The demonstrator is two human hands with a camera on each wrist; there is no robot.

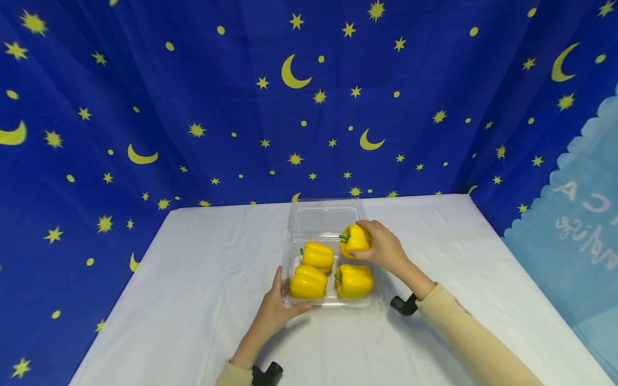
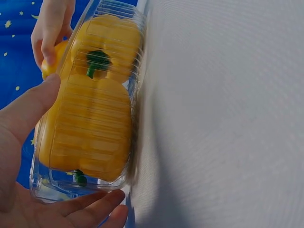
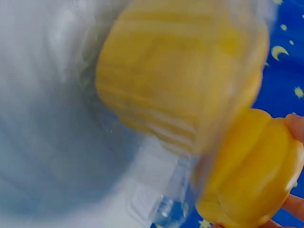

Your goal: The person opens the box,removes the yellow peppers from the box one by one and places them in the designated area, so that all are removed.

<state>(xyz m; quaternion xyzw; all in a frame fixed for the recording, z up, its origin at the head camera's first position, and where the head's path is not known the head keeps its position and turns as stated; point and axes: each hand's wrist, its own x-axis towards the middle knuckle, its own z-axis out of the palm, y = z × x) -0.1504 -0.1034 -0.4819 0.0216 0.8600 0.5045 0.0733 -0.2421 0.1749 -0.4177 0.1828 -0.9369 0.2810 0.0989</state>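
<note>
Right sleeve [image 1: 470, 335] | right hand [image 1: 386, 249]: fingers pinch pepper [image 1: 356, 242] at rear-right of box [image 1: 333, 304] | left hand [image 1: 276, 310]: fingers spread beside box (lid [image 1: 325, 220] open) | slack pinch could drop pepper

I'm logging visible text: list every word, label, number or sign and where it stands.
"A", and a seemingly backward "C", on the light-blue scalloped cloth.
White cursive lettering below: illegible.
Tiny mark on the right beige sleeve: too small to read.
None readable on yellow bell peppers or clear plastic box.
</note>
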